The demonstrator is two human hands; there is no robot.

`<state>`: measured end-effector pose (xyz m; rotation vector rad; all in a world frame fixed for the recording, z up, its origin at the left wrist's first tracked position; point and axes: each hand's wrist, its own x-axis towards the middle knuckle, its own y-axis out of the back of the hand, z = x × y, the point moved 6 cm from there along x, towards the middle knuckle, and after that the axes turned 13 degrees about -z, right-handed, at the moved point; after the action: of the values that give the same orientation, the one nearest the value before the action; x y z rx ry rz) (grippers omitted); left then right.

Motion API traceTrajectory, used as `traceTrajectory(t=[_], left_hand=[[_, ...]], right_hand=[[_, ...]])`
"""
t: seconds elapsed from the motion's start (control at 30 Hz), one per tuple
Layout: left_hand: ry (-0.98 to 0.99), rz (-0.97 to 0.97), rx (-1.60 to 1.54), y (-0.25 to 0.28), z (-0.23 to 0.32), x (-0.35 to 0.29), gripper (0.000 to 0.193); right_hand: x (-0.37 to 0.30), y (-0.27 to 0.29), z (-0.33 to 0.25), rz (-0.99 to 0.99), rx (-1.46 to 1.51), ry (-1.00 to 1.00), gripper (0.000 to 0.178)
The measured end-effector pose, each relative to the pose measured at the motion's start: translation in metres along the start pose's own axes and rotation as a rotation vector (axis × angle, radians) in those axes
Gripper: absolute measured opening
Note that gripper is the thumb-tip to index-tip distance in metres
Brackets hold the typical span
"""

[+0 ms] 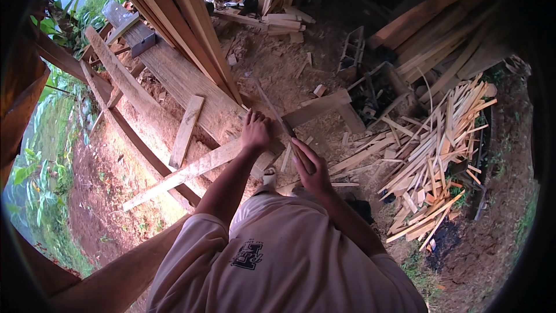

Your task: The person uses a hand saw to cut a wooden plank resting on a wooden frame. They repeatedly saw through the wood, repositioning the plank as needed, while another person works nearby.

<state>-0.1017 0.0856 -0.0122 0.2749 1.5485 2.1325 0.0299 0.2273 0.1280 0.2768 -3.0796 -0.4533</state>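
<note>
My right hand [311, 168] is wrapped round the wooden handle of a long, thin-bladed tool, which looks like a handsaw [277, 109] seen nearly edge-on. Its blade points away and to the left; its teeth cannot be made out. Just left of the blade, my left hand [256, 131] bears down on a pale plank [185, 176], fingers curled at its far edge. That plank runs from lower left towards the upper right, passing under hand and blade. Beneath it lies a wide, thick board [174, 72] strewn with sawdust. A short board [187, 130] rests across that one.
Tall planks [191, 23] lean close ahead on the left. A heap of thin offcuts [437, 162] covers the ground at right. Long timbers [428, 29] stack at the far right. A curved timber [139, 145] runs along the left, and a thick beam [124, 258] lies near.
</note>
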Motion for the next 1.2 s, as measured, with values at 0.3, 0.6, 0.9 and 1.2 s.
traceTrajectory(t=[0.3, 0.6, 0.9, 1.2], left_hand=[[0.030, -0.079, -0.014, 0.013, 0.008, 0.002, 0.032], [-0.011, -0.077, -0.006, 0.005, 0.002, 0.001, 0.027], [-0.032, -0.200, -0.047, 0.005, 0.003, 0.000, 0.027], [-0.009, -0.199, -0.068, 0.007, 0.004, -0.002, 0.026]], right_hand=[[-0.054, 0.014, 0.002, 0.134, 0.014, -0.298, 0.023], [-0.049, 0.017, -0.017, 0.092, -0.158, -0.319, 0.024], [-0.040, 0.013, -0.026, -0.001, -0.129, -0.390, 0.013], [0.007, -0.003, 0.014, 0.022, -0.173, -0.218, 0.011]])
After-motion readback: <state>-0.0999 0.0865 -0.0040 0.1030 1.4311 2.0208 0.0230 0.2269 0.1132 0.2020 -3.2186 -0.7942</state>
